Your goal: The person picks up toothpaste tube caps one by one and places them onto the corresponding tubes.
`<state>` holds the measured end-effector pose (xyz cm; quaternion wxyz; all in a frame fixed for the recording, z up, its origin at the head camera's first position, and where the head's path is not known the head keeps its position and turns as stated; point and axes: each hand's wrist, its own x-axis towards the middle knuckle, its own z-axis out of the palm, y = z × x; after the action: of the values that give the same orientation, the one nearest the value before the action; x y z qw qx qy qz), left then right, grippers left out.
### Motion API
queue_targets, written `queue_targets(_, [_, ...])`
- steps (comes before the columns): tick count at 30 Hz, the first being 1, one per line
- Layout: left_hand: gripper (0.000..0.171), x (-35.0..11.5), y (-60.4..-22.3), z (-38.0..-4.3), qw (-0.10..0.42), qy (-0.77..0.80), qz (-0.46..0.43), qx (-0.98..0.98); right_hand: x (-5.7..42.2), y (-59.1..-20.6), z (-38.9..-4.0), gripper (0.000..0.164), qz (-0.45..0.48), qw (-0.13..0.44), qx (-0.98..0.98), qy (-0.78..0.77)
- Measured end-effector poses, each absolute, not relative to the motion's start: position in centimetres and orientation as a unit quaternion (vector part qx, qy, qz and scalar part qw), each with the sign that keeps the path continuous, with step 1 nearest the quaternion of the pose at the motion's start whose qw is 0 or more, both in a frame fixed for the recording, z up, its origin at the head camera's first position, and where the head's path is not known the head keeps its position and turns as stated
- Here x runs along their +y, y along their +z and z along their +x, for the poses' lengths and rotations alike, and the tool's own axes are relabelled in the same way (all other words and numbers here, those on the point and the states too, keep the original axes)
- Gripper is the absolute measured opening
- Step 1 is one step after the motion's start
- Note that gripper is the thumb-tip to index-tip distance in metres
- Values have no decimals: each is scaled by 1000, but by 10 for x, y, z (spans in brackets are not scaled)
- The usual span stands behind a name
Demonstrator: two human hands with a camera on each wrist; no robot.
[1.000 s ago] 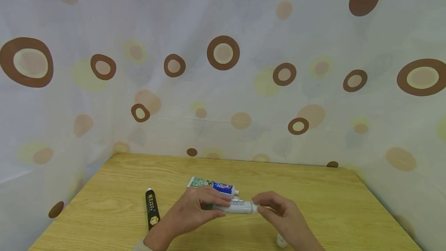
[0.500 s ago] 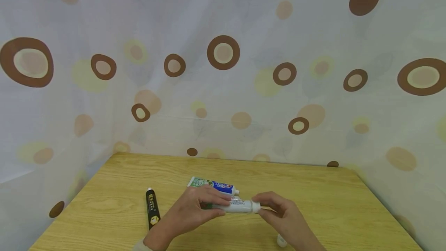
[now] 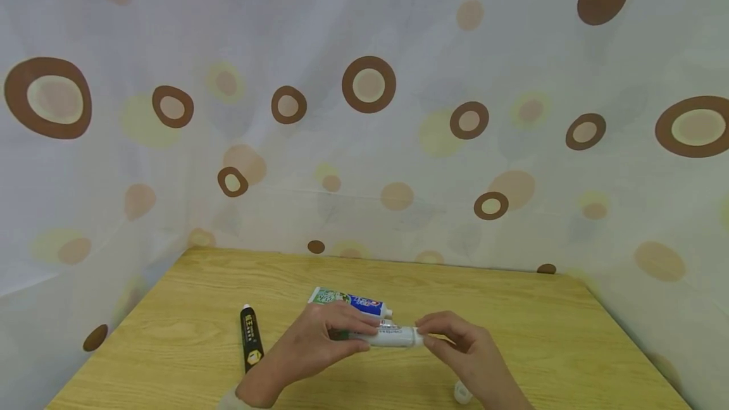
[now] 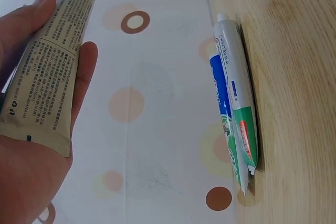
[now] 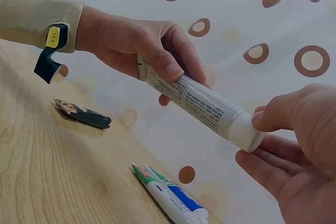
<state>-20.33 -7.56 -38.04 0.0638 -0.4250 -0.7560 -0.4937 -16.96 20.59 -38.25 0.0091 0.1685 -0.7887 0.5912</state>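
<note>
My left hand [image 3: 319, 340] grips a white toothpaste tube [image 3: 393, 336] by its body, thumb below and fingers above in the head view. Small dark print covers the side seen in the left wrist view, where the flat crimped end lies by the palm. At the other end of the tube is a white cap [image 5: 245, 131]. My right hand [image 3: 467, 350] pinches this cap between thumb and fingers. The tube is held above the table, roughly level in the head view.
Behind the hands, a blue-and-green toothpaste tube [image 3: 364, 304] lies beside a white-and-green tube [image 4: 236, 72] on the wooden table [image 3: 547, 334]. A black tube [image 3: 250, 337] lies at left. A loose white cap [image 3: 462, 392] sits near my right wrist. Patterned sheeting [image 3: 398, 163] surrounds the table.
My right fingers have shifted slightly around the cap, covering more of it than half a second ago. The left hand keeps its grip. The head view has moved a little.
</note>
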Motion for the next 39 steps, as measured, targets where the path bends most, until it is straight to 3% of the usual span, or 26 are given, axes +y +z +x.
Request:
queue_targets(6, [25, -76, -379, -203, 63, -496, -424, -755, 206, -380, -168, 31, 161, -15, -789, 593])
queue_targets(16, [24, -75, -378, -202, 60, -498, -428, -752, 204, -378, -167, 29, 131, 14, -796, 591])
queue_targets(22, [26, -76, -377, -201, 37, -517, -408, -752, 205, -378, -167, 33, 137, -5, -788, 601])
queue_targets(39, [24, -75, -378, -201, 87, -490, -447, -743, 202, -379, -167, 30, 108, 9, -794, 599])
